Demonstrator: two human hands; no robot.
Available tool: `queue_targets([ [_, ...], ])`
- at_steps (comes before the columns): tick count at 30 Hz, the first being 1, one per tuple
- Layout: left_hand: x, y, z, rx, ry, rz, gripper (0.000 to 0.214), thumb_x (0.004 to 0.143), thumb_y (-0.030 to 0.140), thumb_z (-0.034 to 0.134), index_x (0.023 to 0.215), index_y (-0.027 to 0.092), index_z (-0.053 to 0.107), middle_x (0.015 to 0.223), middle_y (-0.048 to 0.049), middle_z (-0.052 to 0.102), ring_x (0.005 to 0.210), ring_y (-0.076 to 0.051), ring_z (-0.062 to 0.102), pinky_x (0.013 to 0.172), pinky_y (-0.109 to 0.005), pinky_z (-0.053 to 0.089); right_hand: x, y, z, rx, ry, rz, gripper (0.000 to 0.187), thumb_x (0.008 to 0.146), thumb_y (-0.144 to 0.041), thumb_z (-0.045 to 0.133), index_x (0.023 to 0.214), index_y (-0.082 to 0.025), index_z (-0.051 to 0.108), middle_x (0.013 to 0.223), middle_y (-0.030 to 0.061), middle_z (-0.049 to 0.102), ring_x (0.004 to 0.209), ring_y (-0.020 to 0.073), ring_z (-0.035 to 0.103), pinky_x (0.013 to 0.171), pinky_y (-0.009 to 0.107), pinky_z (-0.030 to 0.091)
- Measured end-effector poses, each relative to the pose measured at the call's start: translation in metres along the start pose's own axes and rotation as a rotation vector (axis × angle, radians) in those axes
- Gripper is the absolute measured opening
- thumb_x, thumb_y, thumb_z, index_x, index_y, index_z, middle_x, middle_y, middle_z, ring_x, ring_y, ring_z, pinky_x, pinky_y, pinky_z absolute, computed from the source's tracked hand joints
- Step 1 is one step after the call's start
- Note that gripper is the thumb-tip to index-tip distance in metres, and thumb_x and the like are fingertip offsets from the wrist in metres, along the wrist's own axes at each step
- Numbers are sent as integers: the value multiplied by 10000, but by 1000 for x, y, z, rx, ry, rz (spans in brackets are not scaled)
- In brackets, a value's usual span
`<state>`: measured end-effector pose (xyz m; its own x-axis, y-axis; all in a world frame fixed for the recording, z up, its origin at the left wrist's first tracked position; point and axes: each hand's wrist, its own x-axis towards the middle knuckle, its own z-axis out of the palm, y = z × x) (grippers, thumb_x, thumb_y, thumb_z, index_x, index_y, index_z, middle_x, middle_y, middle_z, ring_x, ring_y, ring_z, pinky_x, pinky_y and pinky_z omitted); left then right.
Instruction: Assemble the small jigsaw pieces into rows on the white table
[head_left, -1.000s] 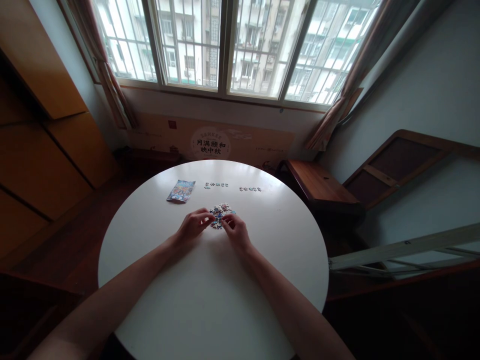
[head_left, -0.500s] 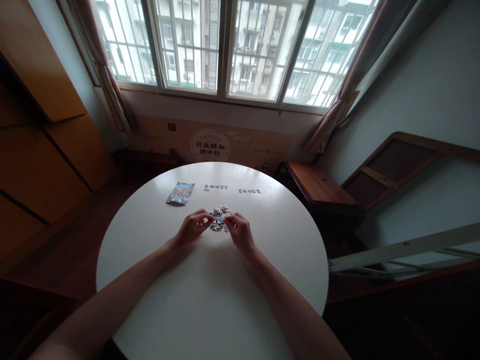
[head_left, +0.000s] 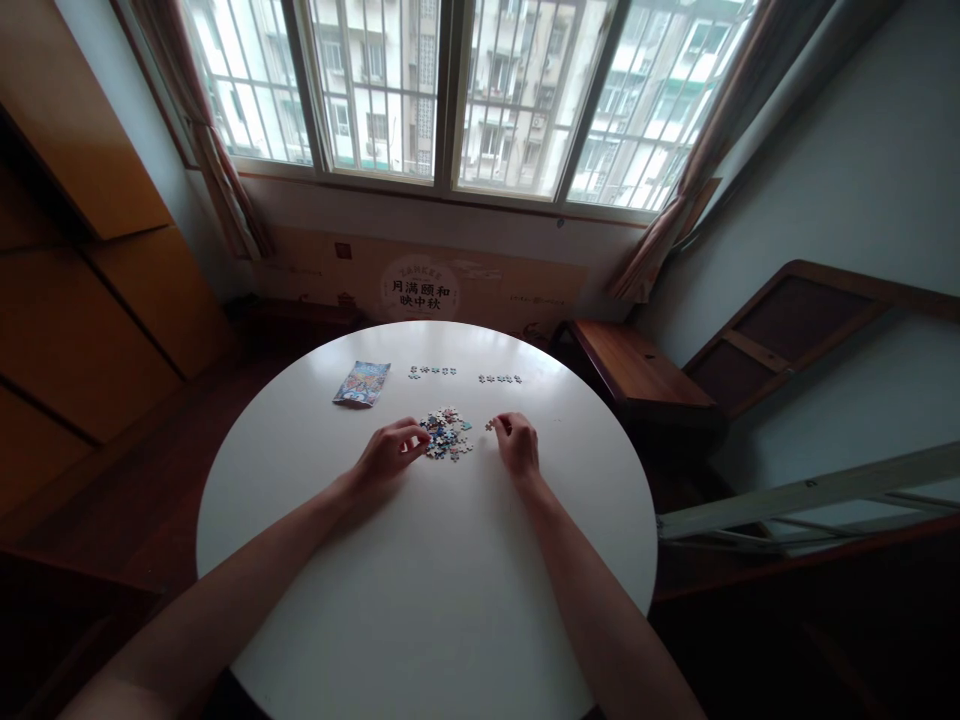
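Note:
A loose pile of jigsaw puzzle pieces [head_left: 448, 436] lies on the round white table [head_left: 435, 600]. At the pile's left edge is my left hand [head_left: 391, 446], its thumb and fingers pinched together; whatever they hold, if anything, is too small to make out. My right hand [head_left: 517, 443] is to the right of the pile, apart from it, with a single puzzle piece [head_left: 490, 425] between thumb and fingertips. Behind the pile, one group of several pieces [head_left: 434, 371] is laid out in a row, and another short row of pieces [head_left: 500, 379] lies farther right.
A colourful printed packet [head_left: 362, 384] lies left of the rows. Beyond the table's far edge are a printed banner [head_left: 480, 285] and a barred window [head_left: 442, 100]. A wooden bench [head_left: 637, 365] stands at the right, and wooden cabinets [head_left: 75, 330] at the left.
My right hand has moved right, away from the pile, with a puzzle piece in its fingers. My left hand has stayed nearly in place at the pile's left edge.

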<state>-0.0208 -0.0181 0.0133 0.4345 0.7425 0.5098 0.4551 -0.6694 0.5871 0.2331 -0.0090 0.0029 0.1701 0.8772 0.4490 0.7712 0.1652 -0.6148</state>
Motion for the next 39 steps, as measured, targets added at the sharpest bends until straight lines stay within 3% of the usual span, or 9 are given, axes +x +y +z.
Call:
queue_targets([
  [4, 0, 0, 1, 9, -12, 4, 103, 831, 187, 554, 820, 171, 655, 830, -22, 611, 588, -66, 545, 561, -178, 444, 0, -6, -7, -33, 31, -51, 239, 886, -258, 421, 855, -156, 635, 862, 85, 619, 706, 181, 571, 688, 292, 437],
  [11, 0, -1, 2, 13, -18, 12, 98, 832, 189, 559, 816, 177, 655, 828, -15, 613, 588, -63, 544, 572, -178, 437, -3, -26, -14, -155, -107, -227, 211, 919, -175, 398, 885, -163, 606, 898, 67, 567, 704, 146, 568, 620, 237, 403],
  [19, 0, 1, 1, 1, -19, 17, 113, 837, 202, 555, 820, 170, 662, 826, -26, 614, 590, -67, 547, 566, -179, 446, -3, -22, -10, -265, -171, -231, 196, 892, -106, 428, 886, -159, 616, 945, 81, 553, 696, 144, 550, 599, 245, 386],
  [28, 1, -1, -1, -17, 1, 3, 106, 822, 185, 561, 819, 170, 666, 817, -29, 618, 581, -71, 546, 553, -183, 445, -6, -26, -13, -292, -276, -253, 227, 878, -117, 435, 833, -154, 654, 983, 110, 594, 803, 187, 554, 692, 273, 403],
  [34, 1, -1, -1, -3, -18, 4, 99, 824, 185, 561, 824, 173, 659, 829, -24, 613, 590, -70, 546, 561, -178, 443, -17, -33, -7, -387, -317, -210, 251, 885, -124, 415, 945, -125, 659, 1014, 144, 616, 941, 230, 531, 814, 289, 387],
  [39, 1, -1, 0, -4, -14, 10, 101, 825, 180, 555, 812, 172, 655, 814, -20, 613, 586, -68, 546, 564, -178, 442, -14, -29, 2, -473, -343, -176, 352, 895, -100, 348, 1153, -138, 584, 1262, 135, 531, 1177, 243, 407, 949, 327, 292],
])
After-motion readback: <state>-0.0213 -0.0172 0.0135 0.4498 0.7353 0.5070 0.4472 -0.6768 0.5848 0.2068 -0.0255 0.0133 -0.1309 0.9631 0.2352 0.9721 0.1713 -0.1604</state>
